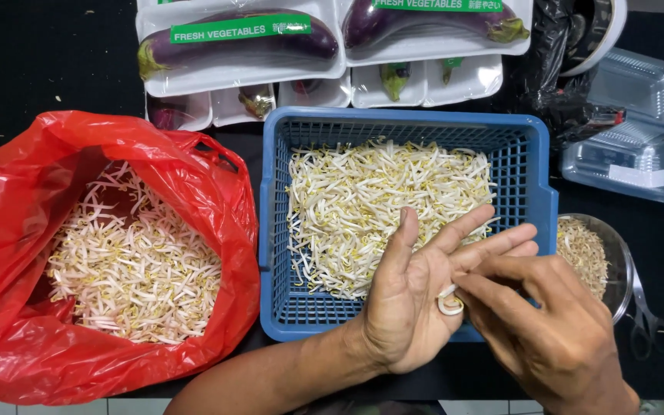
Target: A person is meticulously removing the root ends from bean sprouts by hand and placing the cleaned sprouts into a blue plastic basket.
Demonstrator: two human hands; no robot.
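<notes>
Over the front edge of the blue plastic basket (pixel 532 177) both hands meet; left hand (pixel 416 300) palm-up, fingers spread and loosely extended, cradling a small clump of bean sprouts (pixel 449 302) in the palm; right hand (pixel 551 330) comes in from the right, thumb and forefinger pinched together on one sprout of that clump, other fingers curled; can't tell whether the pinch sits on the root tip or the stem.

Step in hand, as I read it: trimming/sorting sprouts one at a time, mid-pinch on a single sprout; bulk of the job looks undone, judging by the piles.

Layout: basket holds a thick layer of sprouts (pixel 378 200); red plastic bag (pixel 9 253) on the left lies open with a second big heap (pixel 132 261); small clear bowl (pixel 620 261) just right of the basket holds finer, browner bits, likely trimmings; scissors (pixel 647 319) beside the bowl, untouched; trays of wrapped eggplants (pixel 240 46) along the back; empty clear clamshell boxes (pixel 632 131) back right.

Next move calls for: a light pull so the sprout doesn't snap mid-stem; left palm kept level so the clump doesn't spill; waste bit goes right to the bowl, which is close, a short reach.
</notes>
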